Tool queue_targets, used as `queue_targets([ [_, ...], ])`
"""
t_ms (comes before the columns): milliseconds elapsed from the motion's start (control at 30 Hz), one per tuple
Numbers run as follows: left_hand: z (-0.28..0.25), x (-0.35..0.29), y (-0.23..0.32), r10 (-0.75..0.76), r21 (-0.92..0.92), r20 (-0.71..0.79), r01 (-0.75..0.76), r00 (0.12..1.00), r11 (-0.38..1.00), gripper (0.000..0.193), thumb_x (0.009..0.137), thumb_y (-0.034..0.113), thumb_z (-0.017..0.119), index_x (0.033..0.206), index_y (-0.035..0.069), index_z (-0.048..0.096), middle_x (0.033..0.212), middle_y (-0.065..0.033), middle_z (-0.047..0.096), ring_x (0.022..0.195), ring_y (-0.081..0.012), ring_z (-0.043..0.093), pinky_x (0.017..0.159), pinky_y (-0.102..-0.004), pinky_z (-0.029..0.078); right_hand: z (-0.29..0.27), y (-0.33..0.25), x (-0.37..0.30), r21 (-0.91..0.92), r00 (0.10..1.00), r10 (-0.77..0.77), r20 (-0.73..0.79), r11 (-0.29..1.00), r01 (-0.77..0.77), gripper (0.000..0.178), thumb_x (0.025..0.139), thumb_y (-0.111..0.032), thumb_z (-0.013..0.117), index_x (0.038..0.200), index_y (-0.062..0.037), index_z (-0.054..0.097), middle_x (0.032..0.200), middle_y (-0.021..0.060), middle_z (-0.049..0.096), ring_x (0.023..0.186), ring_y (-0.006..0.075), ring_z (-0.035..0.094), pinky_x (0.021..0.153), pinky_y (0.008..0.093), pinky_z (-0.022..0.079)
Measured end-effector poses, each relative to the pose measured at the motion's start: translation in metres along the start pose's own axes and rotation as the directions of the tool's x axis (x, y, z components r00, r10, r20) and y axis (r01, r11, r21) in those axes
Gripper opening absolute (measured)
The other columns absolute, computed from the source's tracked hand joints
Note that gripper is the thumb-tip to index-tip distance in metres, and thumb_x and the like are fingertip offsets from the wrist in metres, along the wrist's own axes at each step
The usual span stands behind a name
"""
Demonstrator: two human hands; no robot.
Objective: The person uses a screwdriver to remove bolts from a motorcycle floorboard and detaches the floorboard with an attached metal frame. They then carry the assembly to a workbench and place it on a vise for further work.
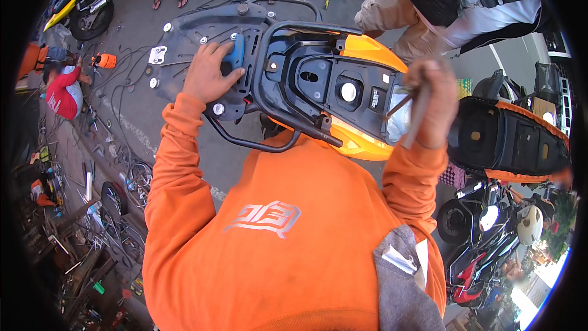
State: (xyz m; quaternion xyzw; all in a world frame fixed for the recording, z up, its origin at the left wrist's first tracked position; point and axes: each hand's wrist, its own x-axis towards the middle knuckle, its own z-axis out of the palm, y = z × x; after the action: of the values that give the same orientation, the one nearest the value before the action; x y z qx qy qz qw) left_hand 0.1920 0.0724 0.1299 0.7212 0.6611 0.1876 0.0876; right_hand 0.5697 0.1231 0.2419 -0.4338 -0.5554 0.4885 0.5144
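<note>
seen from above, a person in an orange shirt (306, 276) leans over a yellow and black motorbike (369, 49). the left hand (210, 75) rests on the black rear plate (214, 24), thumb apart from fingers, touching a blue thing (238, 55); whether it grips this, i cannot tell. the right hand (436, 101), blurred, has its fingers curled around a thin tool (395, 109) above the bike, near the raised seat (474, 132).

Silvery angular lettering (264, 217) on orange sweatshirt (300, 276), tiny illegible label (375, 97) on black motorbike panel (326, 79)
</note>
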Motion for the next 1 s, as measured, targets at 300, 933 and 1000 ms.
queue_targets([
  [300, -0.003, 0.01, 0.019, 0.117, -0.359, -0.097, -0.144, 0.988, 0.922, 0.035, 0.082, 0.007, 0.062, 0.117, 0.001, 0.06, 0.1, -0.0133, 0.062, 0.097, -0.0311, 0.058, 0.091, -0.0381, 0.046, 0.074, -0.021, 0.049, 0.756, 0.953, -0.207, 0.222, 0.654, -0.034, 0.024, 0.094, -0.03, 0.046, 0.085, -0.0087, 0.051, 0.057, -0.0038, 0.03, 0.056, 0.0118, 0.031, 0.057, 0.0305, 0.028],
  [933, 0.027, 0.047, 0.042, 0.274, -0.5, -0.049, -0.261, 0.961, 0.826, 0.026, 0.081, 0.012, 0.07, 0.105, 0.003, 0.066, 0.086, -0.0137, 0.067, 0.081, -0.0259, 0.067, 0.075, -0.0357, 0.052, 0.177, -0.006, 0.028, 0.558, 0.992, -0.068, -0.103, 0.822, 0.114, 0.02, 0.091, -0.016, 0.062, 0.098, -0.0024, 0.049, 0.076, 0.0046, 0.054, 0.064, 0.0127, 0.05, 0.065, 0.0264, 0.044],
  [1000, 0.029, 0.045, 0.038, 0.3, -0.47, -0.068, -0.296, 0.952, 0.831, 0.026, 0.081, 0.013, 0.07, 0.104, 0.003, 0.066, 0.086, -0.0137, 0.068, 0.08, -0.0283, 0.066, 0.073, -0.0363, 0.052, 0.167, -0.013, 0.034, 0.295, 0.988, -0.055, 0.142, 0.955, 0.01, 0.029, 0.087, -0.013, 0.065, 0.107, -0.0001, 0.047, 0.077, 0.0048, 0.054, 0.066, 0.0118, 0.051, 0.065, 0.0253, 0.044],
])
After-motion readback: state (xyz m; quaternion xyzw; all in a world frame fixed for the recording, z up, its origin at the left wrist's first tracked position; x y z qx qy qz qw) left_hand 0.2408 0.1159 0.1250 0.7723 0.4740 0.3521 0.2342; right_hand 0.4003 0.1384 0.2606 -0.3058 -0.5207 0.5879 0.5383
